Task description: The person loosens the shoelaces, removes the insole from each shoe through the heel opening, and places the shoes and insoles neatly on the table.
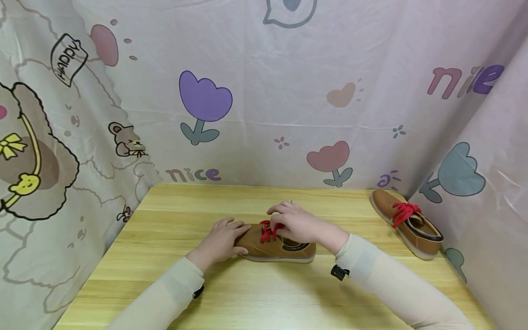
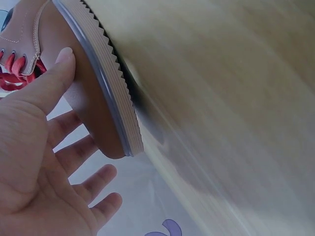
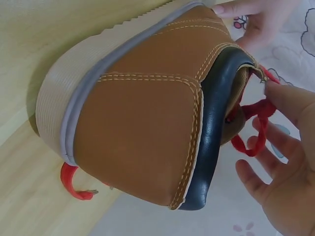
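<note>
Hanging behind the scene, a pale printed cloth (image 1: 264,105) also covers both sides of the wood-grain counter (image 1: 264,293). Mid-counter in front of me, a brown shoe (image 1: 270,250) sits on its sole, toe to my left. A second shoe (image 1: 408,231) stands well apart at the right edge. My left hand (image 1: 221,243) holds the toe, thumb on the near side, fingers on the far one. My right hand (image 1: 299,223) bends over the opening, fingers pinching the red laces (image 1: 268,234). One small lace tip (image 3: 95,191) shows beside the heel.
</note>
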The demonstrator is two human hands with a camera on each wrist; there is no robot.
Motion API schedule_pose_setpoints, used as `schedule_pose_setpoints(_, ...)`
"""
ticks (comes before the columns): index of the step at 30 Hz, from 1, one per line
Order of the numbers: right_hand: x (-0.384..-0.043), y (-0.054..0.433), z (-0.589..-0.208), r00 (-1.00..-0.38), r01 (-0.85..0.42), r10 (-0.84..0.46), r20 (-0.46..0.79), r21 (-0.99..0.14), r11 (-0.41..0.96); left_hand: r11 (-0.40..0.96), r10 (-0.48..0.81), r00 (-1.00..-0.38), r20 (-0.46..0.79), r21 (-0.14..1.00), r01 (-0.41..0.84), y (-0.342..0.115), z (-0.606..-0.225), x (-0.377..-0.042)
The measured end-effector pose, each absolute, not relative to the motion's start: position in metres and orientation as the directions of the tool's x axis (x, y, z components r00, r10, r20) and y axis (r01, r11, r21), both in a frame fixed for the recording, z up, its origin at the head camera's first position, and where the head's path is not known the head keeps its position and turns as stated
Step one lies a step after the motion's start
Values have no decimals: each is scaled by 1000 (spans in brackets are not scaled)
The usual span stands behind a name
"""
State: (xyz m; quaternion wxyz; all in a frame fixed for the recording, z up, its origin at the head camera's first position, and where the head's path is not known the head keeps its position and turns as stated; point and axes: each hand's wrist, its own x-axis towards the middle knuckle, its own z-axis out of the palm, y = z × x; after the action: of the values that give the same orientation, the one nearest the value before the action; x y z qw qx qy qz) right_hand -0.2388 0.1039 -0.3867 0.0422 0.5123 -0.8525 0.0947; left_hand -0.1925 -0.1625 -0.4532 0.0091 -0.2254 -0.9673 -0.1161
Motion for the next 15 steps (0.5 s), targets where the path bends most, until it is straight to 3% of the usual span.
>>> schedule_pose_setpoints(4, -240, 104, -383, -492, -868, -842, 220, -195, 457, 869, 439, -896, 75, 219, 444, -163, -452, -192)
schedule_pose_setpoints(11, -251, 108, -364, -615, -784, -709, 344, -358, 507, 876, 440, -895, 65, 188, 445, -163, -453, -194)
schedule_pose_setpoints(15, -264, 115, -352, -648, -758, -647, 402, -416, 501, 875, 445, -894, 62, 182, 448, -162, -454, -194)
